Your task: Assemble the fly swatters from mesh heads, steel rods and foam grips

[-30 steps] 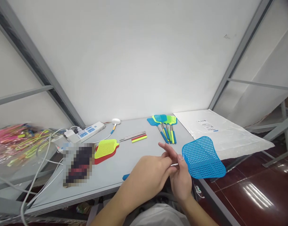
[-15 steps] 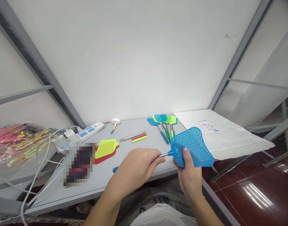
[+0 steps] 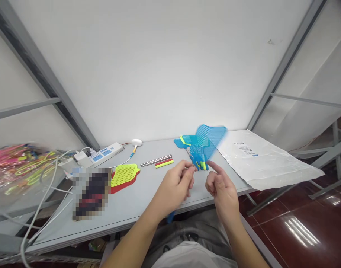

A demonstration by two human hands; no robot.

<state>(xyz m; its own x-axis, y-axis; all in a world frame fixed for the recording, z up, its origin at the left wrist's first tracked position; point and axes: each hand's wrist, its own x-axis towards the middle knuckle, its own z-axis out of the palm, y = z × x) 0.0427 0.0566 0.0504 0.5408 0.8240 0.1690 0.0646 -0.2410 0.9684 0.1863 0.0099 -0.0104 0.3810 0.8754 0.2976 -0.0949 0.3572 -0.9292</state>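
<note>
Left hand (image 3: 176, 185): fingers narrow, holding blue swatter (image 3: 208, 143);
Blue swatter: blurred head above surface (image 3: 148, 190), overlapping the far swatter pile (image 3: 180, 143);
Right hand (image 3: 222, 188): index extended, other fingers loosely curled.

Your left hand (image 3: 174, 186) grips a blue flyswatter (image 3: 211, 140), its head blurred, near the centre of the frame; your right hand (image 3: 222, 190), index finger extended, hovers just beside it. Behind, more swatters (image 3: 180, 143) lie bunched on the surface (image 3: 148, 191). At centre left, a yellow swatter head (image 3: 125, 173) overlaps a red one (image 3: 127, 185); a white package (image 3: 259, 160) lies at right.
</note>
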